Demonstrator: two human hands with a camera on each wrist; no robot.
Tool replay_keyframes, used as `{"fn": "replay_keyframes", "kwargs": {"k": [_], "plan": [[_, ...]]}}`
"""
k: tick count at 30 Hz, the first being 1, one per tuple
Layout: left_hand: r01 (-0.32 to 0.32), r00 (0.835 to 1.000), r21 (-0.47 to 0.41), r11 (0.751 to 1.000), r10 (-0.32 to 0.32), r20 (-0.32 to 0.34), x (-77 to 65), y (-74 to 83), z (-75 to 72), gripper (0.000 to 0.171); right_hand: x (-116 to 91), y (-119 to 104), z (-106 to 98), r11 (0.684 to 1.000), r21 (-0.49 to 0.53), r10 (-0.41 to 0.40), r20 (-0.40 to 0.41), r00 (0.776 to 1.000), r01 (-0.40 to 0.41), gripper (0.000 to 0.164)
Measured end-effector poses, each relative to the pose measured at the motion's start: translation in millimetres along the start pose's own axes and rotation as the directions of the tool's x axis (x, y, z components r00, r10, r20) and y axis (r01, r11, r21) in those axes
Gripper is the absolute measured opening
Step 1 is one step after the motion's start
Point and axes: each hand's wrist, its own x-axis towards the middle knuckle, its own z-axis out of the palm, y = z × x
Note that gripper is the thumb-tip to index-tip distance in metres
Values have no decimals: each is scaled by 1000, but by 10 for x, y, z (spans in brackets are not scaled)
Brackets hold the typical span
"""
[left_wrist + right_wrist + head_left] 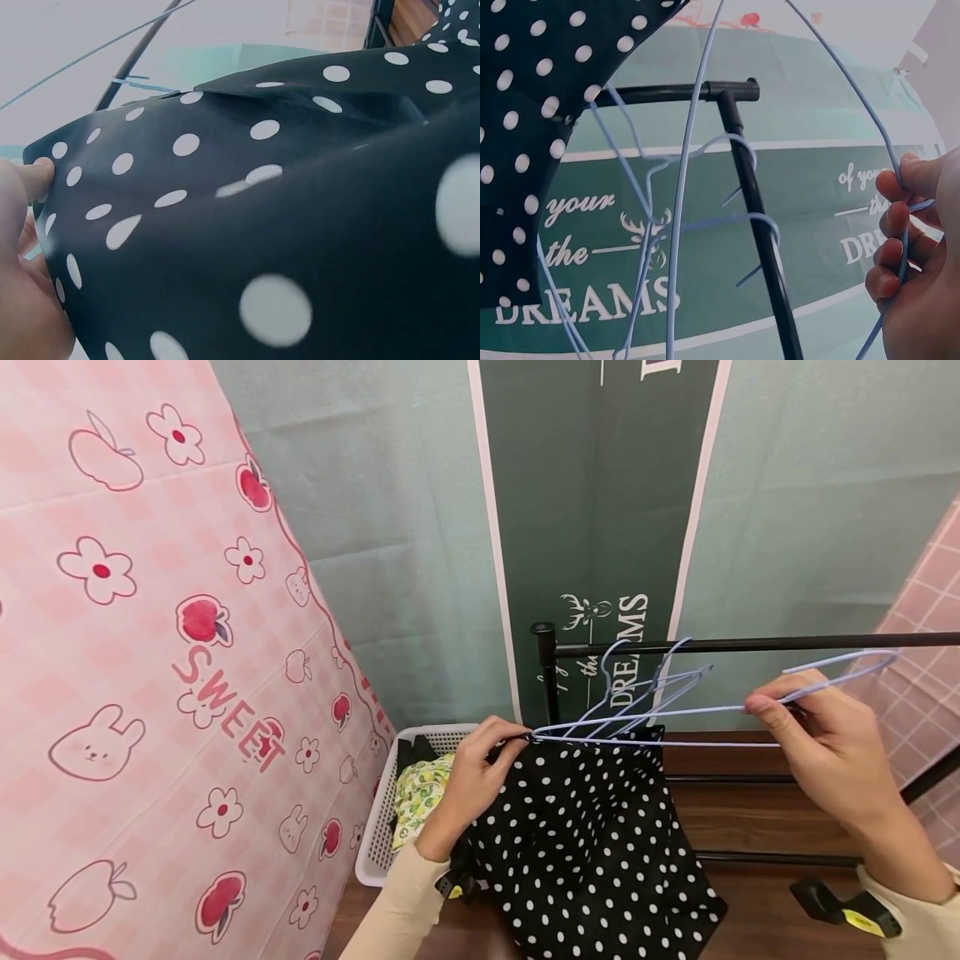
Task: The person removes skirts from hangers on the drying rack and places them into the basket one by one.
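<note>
A blue wire hanger [675,713] stretches between the two hands in the head view. My right hand [836,752] grips it near the base of its hook, and the right wrist view shows the fingers curled round the wire. At the opposite end, my left hand [476,768] pinches the top edge of a black garment with white dots [592,843], right by the hanger's tip. The garment hangs down below the hanger; its exact kind is unclear. Dotted fabric [195,165] fills most of the left wrist view, with the thumb at its edge.
Two more blue hangers [649,187] hook over a black clothes rail [750,645] behind the held one. A white laundry basket [372,852] with a yellow-green patterned cloth [423,789] stands on the floor at left. A pink printed curtain [150,693] flanks the left side.
</note>
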Motion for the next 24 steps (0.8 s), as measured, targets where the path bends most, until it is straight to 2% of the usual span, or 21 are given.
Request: {"fn": "replay_keyframes", "kwargs": {"k": [6,11,15,24], "plan": [[15,1000,9,1000,-15,-13,9,-4,-44,16,-73,106,-64,997,-74,15,14,1000,-14,30],[11,999,8,1000,-11,-33,28,-15,-67,16,-130,218,-122,992,-126,31,33,999,-26,14],[0,999,0,1000,0,-45,44,-21,-85,16,-174,282,-171,985,-162,69,41,997,-61,8],[1,997,-18,1000,-2,-81,71,-14,-157,17,-273,359,-266,966,-223,141,36,989,-129,6]]}}
